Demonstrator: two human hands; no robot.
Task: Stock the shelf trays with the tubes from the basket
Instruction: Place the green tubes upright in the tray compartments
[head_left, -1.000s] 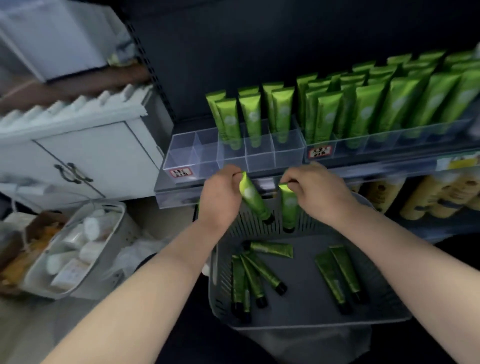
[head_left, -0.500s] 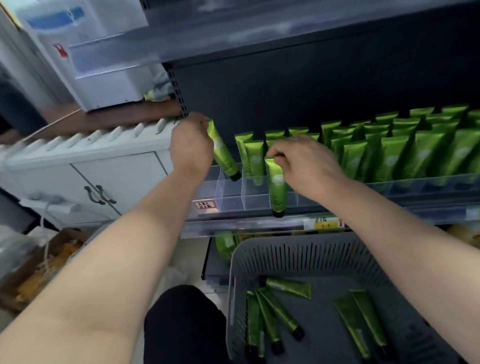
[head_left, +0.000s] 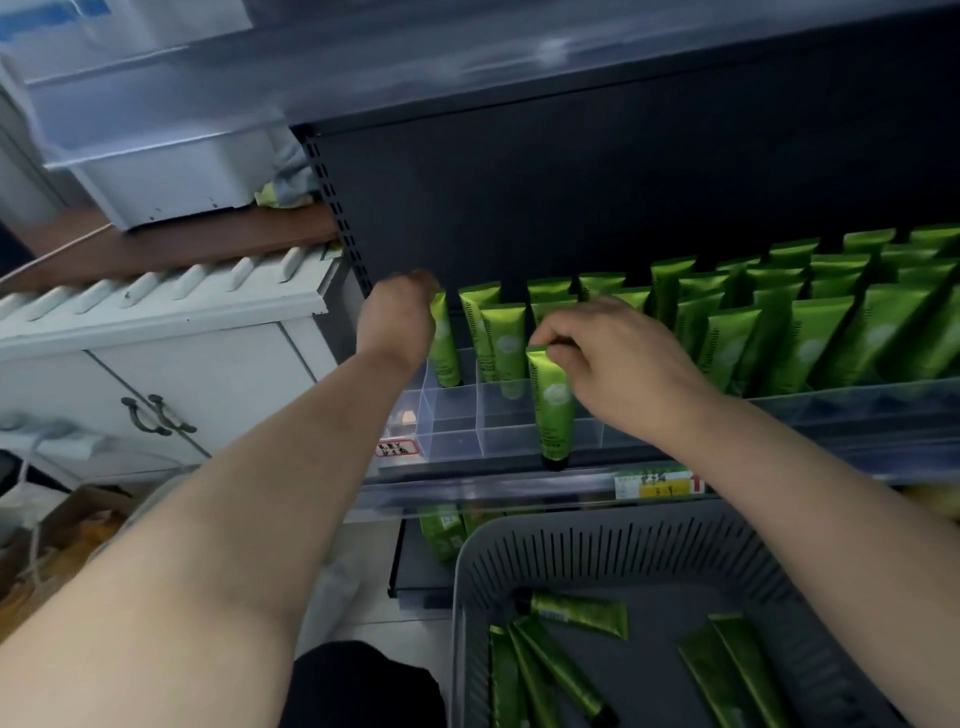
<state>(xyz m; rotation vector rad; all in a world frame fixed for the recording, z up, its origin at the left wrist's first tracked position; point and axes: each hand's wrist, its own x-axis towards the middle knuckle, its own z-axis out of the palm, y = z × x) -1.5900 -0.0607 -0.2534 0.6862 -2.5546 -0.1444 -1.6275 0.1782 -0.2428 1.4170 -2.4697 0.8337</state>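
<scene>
Green tubes (head_left: 553, 405): left hand (head_left: 397, 322) pinches one, right hand (head_left: 618, 358) another, at clear tray's (head_left: 467, 447) vacant compartments.

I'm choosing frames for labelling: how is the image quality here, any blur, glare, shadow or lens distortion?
Head view: the wide-angle lens bows the shelf edge and stretches the forearms; the upper shelf is smeared and washed with pale glare; the left hand and right hand, each gripping a tube, look fairly sharp; the basket floor lies in dim shadow.
</scene>
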